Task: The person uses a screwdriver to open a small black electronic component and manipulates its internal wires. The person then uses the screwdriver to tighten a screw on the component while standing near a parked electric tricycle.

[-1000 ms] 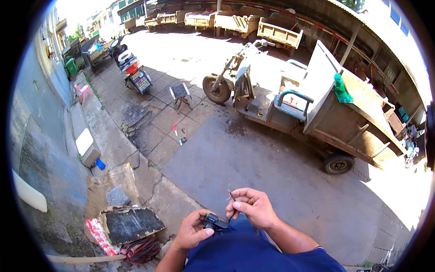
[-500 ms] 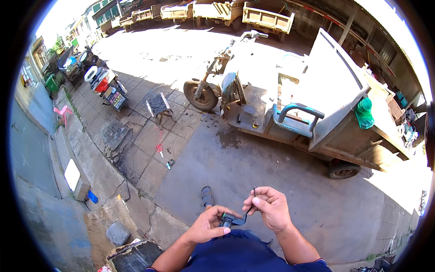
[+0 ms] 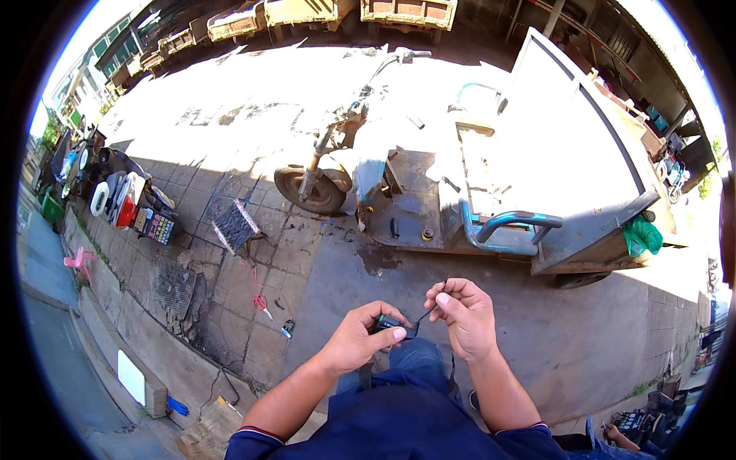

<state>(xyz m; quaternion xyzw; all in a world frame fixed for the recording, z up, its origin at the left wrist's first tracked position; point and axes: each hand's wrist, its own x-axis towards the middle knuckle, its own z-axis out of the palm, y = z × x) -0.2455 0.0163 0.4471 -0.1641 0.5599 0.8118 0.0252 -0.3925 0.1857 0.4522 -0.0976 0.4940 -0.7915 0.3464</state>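
My left hand (image 3: 356, 337) is closed round a small black device (image 3: 389, 322) with a green edge, low in front of my body. My right hand (image 3: 468, 322), just to the right and a little higher, pinches a thin black cord (image 3: 425, 313) that runs down toward the device. My fingertips hide part of both. Ahead stands a worn three-wheeled cargo vehicle (image 3: 406, 199) with blue bent-tube rails and a green bag (image 3: 642, 238) tied at its box. On the paving, left of my hands, lie red scissors (image 3: 261, 303) and a small item (image 3: 288, 328) I cannot make out.
A folding stool (image 3: 236, 224) stands beside the front wheel. A loaded scooter (image 3: 126, 199) and a pink plastic stool (image 3: 79, 261) are at left, by a low step. A blue glove (image 3: 178, 405) lies lower left. Another person's hand (image 3: 617, 435) shows at bottom right beside black gear.
My view has shifted, and the vehicle's footboard looks nearer the middle. Both hands appear higher in the picture, still holding device and cord. Another person's hand has come into view at lower right.
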